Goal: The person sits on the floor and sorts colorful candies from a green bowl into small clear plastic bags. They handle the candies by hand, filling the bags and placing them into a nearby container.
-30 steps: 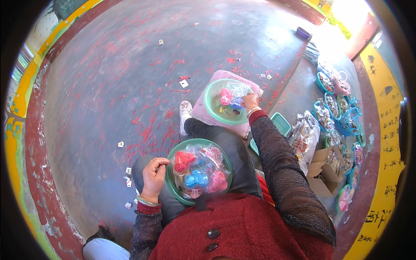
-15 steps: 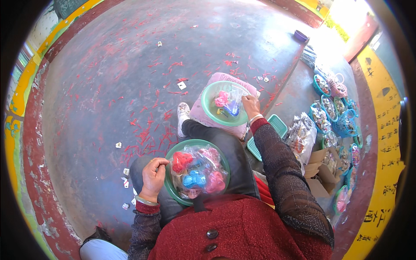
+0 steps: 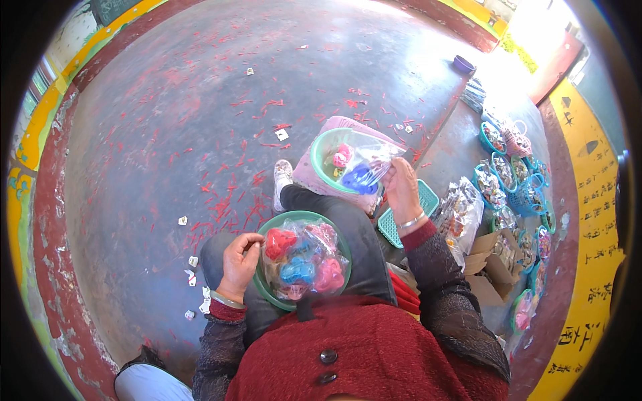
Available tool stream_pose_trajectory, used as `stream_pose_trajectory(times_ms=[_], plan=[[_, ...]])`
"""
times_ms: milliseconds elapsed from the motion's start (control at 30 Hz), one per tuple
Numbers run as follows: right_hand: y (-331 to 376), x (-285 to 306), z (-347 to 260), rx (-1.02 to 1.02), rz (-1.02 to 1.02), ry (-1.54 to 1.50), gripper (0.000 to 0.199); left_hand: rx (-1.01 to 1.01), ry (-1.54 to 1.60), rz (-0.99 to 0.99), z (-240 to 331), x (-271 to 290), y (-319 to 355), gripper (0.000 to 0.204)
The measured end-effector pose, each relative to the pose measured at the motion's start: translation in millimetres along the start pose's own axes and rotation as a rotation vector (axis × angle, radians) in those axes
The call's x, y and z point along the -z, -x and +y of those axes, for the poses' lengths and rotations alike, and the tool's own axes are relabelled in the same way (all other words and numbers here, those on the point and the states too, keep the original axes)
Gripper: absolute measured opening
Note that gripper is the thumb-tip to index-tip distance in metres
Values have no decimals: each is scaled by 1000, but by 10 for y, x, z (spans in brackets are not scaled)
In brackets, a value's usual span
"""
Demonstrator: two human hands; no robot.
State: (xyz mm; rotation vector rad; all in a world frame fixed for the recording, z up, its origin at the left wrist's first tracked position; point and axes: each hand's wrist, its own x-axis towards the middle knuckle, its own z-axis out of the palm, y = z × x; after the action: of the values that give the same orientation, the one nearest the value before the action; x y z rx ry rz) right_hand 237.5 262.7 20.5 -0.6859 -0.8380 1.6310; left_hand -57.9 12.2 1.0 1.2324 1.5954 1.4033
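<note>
I sit with a green plastic bowl (image 3: 267, 230) on my lap; it holds a clear bag of red, blue and pink toy shapes (image 3: 304, 260). My left hand (image 3: 239, 262) grips that bowl's left rim. My right hand (image 3: 402, 188) reaches forward and pinches a second clear bag of coloured toys (image 3: 358, 167), which lies in another green bowl (image 3: 321, 155). That bowl rests on a pink tray (image 3: 307, 177) on the floor by my shoe (image 3: 283, 179).
A teal mesh tray (image 3: 400, 217) lies right of my knee. Several filled bowls and bags (image 3: 511, 177) line the step at right, beside an open cardboard box (image 3: 491, 260). Red paper scraps and white bits litter the floor. A purple cup (image 3: 463, 64) stands far off.
My right hand has drawn back from the far bowl's edge and lifted the clear bag's open end. The left hand stays on the lap bowl.
</note>
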Motion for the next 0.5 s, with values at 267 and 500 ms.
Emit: stream_pose_trajectory(times_ms=[267, 500], plan=[[1127, -691, 100, -465, -173, -263, 19, 192, 909, -233, 477, -585, -8, 43], [1369, -878, 204, -548, -188, -249, 16, 329, 841, -209, 337, -605, 171, 29]])
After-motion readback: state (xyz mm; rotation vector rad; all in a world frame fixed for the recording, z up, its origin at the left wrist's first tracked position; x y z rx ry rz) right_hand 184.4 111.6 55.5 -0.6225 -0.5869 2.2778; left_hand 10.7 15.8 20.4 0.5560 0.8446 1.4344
